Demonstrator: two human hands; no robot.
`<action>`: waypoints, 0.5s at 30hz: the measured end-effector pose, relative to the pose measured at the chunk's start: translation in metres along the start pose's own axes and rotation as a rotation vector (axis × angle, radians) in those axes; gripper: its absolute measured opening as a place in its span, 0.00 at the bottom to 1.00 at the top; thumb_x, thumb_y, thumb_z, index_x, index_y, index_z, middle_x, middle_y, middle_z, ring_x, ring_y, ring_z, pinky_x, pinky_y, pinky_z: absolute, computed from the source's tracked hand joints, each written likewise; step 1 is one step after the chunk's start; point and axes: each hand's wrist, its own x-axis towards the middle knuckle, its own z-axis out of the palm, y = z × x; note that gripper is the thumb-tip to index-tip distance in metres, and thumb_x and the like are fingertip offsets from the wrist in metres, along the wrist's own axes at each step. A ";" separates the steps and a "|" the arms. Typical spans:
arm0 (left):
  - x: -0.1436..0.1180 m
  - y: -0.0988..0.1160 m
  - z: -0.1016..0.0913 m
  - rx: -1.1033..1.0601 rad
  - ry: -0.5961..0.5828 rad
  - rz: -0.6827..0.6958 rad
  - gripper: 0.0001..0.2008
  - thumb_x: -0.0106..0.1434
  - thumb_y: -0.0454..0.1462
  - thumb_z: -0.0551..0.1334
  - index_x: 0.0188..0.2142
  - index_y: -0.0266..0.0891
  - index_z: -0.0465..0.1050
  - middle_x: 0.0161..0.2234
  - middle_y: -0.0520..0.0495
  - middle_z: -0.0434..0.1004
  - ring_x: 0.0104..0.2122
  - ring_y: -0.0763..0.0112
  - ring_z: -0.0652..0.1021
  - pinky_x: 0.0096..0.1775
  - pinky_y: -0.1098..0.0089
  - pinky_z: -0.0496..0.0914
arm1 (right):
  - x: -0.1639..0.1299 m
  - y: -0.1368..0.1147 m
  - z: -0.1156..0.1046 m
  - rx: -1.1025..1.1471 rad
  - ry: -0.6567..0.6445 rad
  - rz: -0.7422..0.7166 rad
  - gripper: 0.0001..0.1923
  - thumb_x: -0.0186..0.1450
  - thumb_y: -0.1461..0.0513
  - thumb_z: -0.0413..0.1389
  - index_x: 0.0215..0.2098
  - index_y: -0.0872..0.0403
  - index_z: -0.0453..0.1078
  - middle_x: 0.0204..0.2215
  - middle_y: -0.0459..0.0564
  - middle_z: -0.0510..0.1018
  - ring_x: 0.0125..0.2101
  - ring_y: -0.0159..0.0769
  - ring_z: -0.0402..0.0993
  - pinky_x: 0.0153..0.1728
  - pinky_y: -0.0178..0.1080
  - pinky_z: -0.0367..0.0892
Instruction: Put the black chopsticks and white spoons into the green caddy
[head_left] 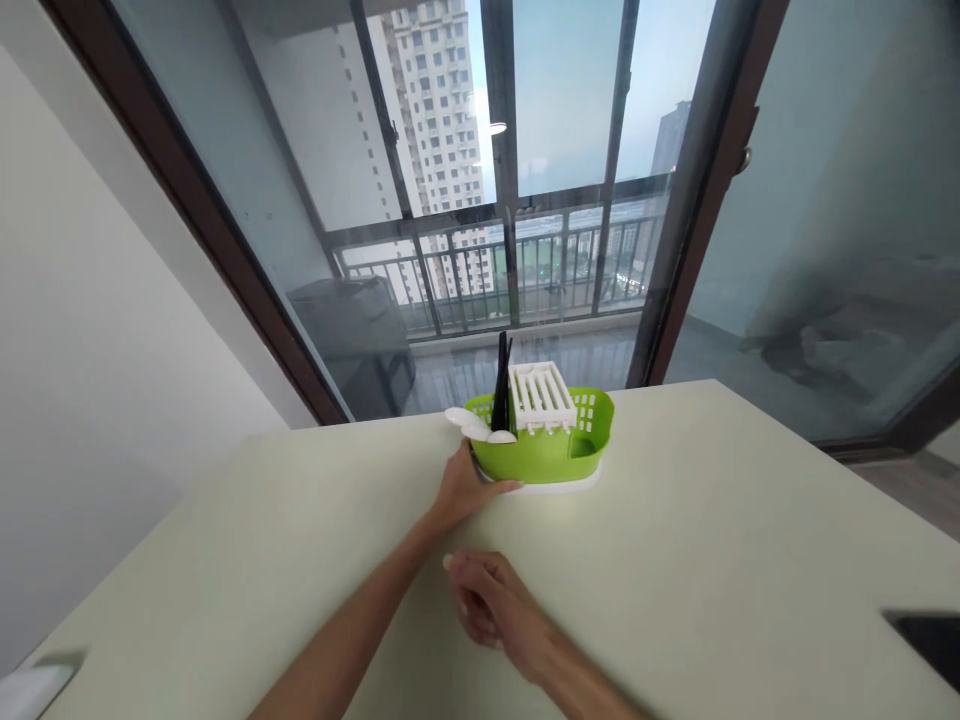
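A green plastic cutlery holder stands upright on a white base tray near the table's far edge. My left hand grips its left end, thumb along the front of the base and fingers partly hidden behind. White spoons lean out over the holder's left side. Black chopsticks stand upright beside them. A white slatted rack with small hooks sits on top of the holder. Closer to me, my right hand is curled closed above the table, apart from the holder; what its fingers hold, if anything, is hidden.
The pale table spreads out on both sides of the holder. A dark object lies at the right edge, and a white object shows in the lower left corner. Behind the table are a framed glass door and a balcony railing.
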 end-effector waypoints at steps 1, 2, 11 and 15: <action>0.002 0.003 0.006 -0.010 0.013 0.004 0.48 0.44 0.50 0.78 0.61 0.46 0.62 0.58 0.35 0.74 0.56 0.41 0.74 0.56 0.50 0.67 | 0.000 0.000 0.001 0.042 -0.011 0.002 0.26 0.63 0.46 0.62 0.20 0.51 0.59 0.11 0.33 0.55 0.11 0.22 0.44 0.12 0.31 0.41; 0.003 0.007 0.013 -0.020 0.024 0.006 0.47 0.44 0.50 0.78 0.61 0.44 0.63 0.58 0.34 0.74 0.56 0.41 0.74 0.55 0.50 0.66 | 0.000 0.000 0.002 0.078 -0.034 0.014 0.25 0.62 0.46 0.62 0.20 0.51 0.60 0.10 0.33 0.55 0.11 0.21 0.43 0.12 0.31 0.40; 0.028 0.038 0.066 -0.023 0.062 0.025 0.49 0.43 0.52 0.79 0.61 0.41 0.64 0.58 0.33 0.74 0.58 0.41 0.72 0.58 0.51 0.64 | -0.004 0.012 -0.007 0.356 -0.421 0.145 0.24 0.61 0.45 0.60 0.19 0.52 0.64 0.10 0.35 0.57 0.07 0.23 0.50 0.10 0.30 0.44; 0.039 0.045 0.079 -0.013 0.033 0.041 0.51 0.43 0.55 0.78 0.62 0.40 0.62 0.58 0.34 0.73 0.59 0.40 0.72 0.59 0.47 0.63 | -0.005 0.016 -0.009 0.383 -0.520 0.095 0.19 0.64 0.51 0.57 0.20 0.53 0.68 0.10 0.36 0.56 0.09 0.25 0.54 0.11 0.31 0.47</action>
